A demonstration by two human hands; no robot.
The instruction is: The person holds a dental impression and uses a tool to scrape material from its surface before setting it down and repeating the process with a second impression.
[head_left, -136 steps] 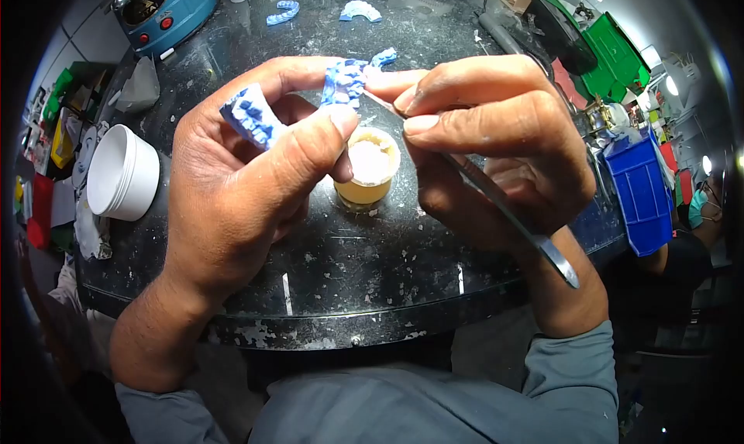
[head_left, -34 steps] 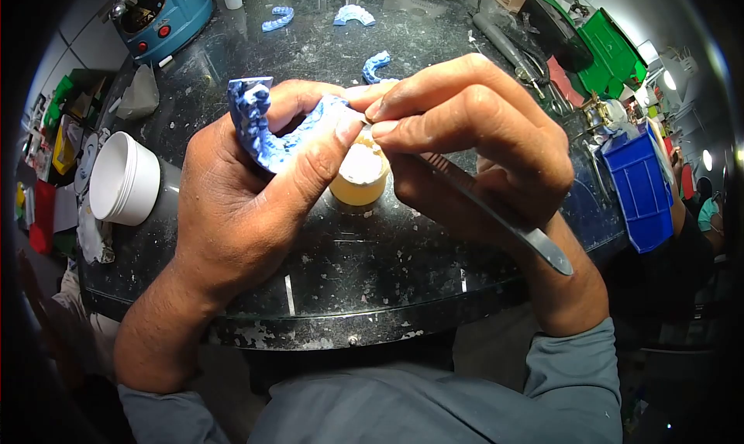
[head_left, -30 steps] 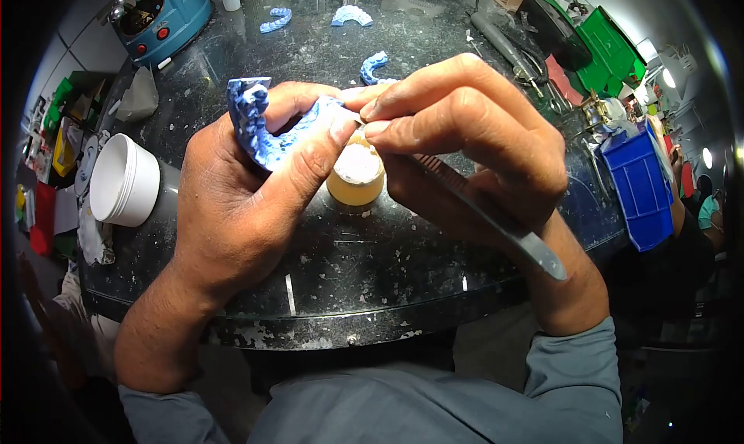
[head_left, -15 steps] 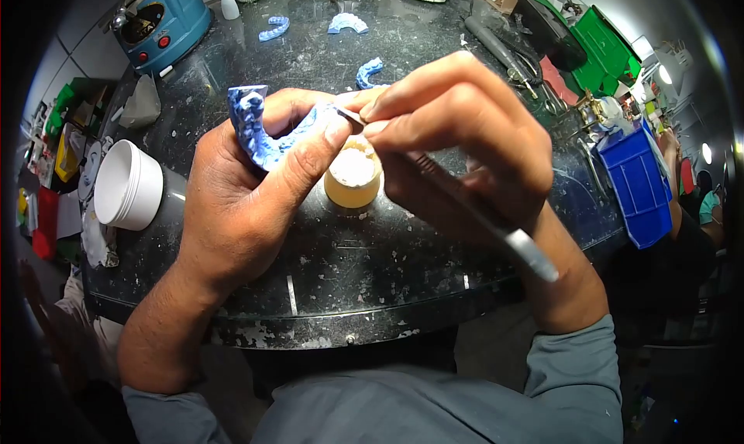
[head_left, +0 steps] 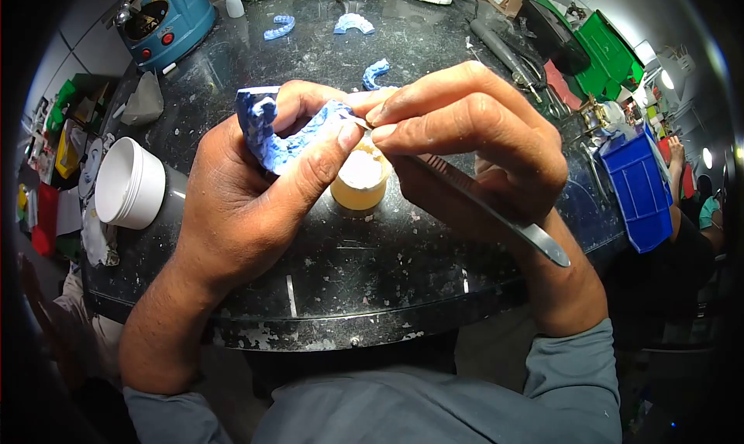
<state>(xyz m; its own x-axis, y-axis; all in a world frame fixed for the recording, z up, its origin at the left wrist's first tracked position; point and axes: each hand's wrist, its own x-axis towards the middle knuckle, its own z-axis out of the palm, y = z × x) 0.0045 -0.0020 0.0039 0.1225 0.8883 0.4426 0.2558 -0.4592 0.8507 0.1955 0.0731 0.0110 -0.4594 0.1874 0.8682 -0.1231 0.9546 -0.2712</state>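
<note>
A blue dental model (head_left: 291,148), curved like an arch with teeth, is gripped in my left hand (head_left: 244,192), thumb on its near side. My right hand (head_left: 484,138) pinches a metal tool (head_left: 496,215) with a ridged grip and a flat, rounded end pointing down and right. The tool's tip meets the right end of the model, beside my left thumb. Below the fingertips stands a small yellowish jar (head_left: 359,182) with white material at its top, partly covered by my hands.
More blue models (head_left: 354,24) lie at the back of the black table (head_left: 372,270). A white tub (head_left: 130,182) and blue machine (head_left: 167,25) are at left. A handpiece (head_left: 500,49), green case (head_left: 601,53) and blue tray (head_left: 635,182) are at right, near another person's hand (head_left: 676,151).
The model has turned slightly in my left hand, showing more of its toothed surface. My right hand and the tool have shifted slightly right and down. The view has moved a little.
</note>
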